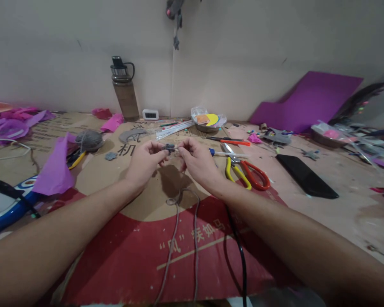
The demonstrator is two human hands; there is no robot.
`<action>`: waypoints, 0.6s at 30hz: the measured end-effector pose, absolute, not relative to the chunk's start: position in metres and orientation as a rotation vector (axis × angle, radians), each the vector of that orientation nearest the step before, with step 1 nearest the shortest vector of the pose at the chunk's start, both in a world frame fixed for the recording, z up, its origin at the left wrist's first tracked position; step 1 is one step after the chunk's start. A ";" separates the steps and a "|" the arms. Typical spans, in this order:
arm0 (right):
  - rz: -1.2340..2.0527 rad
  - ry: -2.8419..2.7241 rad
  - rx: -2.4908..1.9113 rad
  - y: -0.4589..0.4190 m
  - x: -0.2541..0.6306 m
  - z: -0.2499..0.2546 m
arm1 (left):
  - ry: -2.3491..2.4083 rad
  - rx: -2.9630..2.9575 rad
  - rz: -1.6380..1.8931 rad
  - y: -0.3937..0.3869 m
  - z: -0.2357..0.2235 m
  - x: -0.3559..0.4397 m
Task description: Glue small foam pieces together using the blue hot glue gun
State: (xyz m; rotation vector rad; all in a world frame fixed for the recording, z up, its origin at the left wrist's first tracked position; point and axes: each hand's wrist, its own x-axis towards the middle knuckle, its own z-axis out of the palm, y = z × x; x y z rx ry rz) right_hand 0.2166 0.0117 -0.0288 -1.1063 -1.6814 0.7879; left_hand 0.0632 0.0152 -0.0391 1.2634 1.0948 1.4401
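Observation:
My left hand (145, 164) is closed at the fingertips on a small dark grey piece (170, 147), whose exact kind is too small to make out. Right beside it, my right hand (198, 164) pinches thumb against finger where a grey yarn (196, 230) seems to run up into the grip. The yarn hangs below the hands in two long strands across the cardboard (131, 264), with a small loop near the top. Fingers partly hide where yarn and grey piece meet. Scissors with red and yellow handles (240, 170) and a screwdriver (222, 153) lie right of my right hand.
A bottle (124, 94), a small white clock (150, 114) and a bowl of packets (208, 125) stand along the wall. A grey yarn ball (89, 140) and purple paper (56, 170) lie left. A black phone (307, 175) lies right; a black cable (240, 247) crosses the front.

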 end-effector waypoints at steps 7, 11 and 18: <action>0.603 -1.754 -1.101 0.010 0.218 -0.029 | 0.988 1.273 1.352 0.011 -0.036 0.066; 0.559 -1.768 -1.101 0.008 0.220 -0.026 | 0.973 1.226 1.347 0.010 -0.035 0.066; 0.510 -1.772 -1.181 0.009 0.221 -0.021 | 0.975 1.215 1.325 0.008 -0.033 0.068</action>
